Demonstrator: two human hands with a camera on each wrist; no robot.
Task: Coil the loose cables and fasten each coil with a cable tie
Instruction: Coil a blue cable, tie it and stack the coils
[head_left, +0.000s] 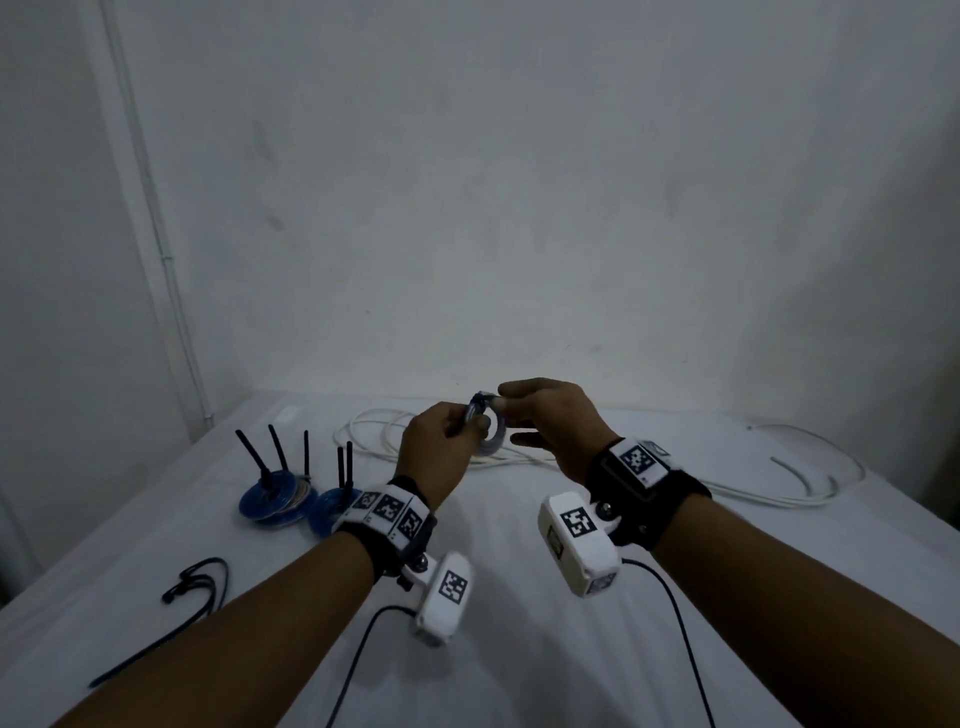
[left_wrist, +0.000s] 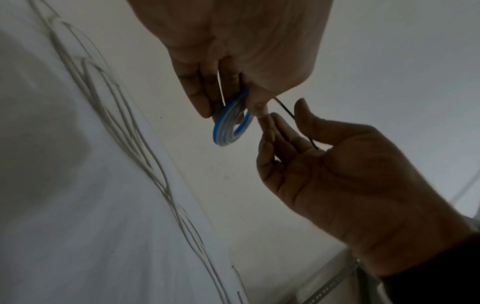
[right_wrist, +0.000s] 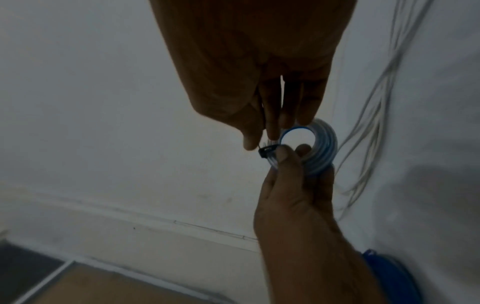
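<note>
A small coil of blue-and-white cable is held up above the white table. My left hand grips the coil, its thumb pressed beside the head of the black cable tie that wraps the coil. My right hand is close beside the coil. Its thumb and forefinger pinch the tie's thin black tail. The other right fingers are stretched out.
A long loose white cable sprawls across the far side of the table and off to the right. Two blue coils with black tie tails sticking up lie at the left. Loose black cable ties lie near the left edge.
</note>
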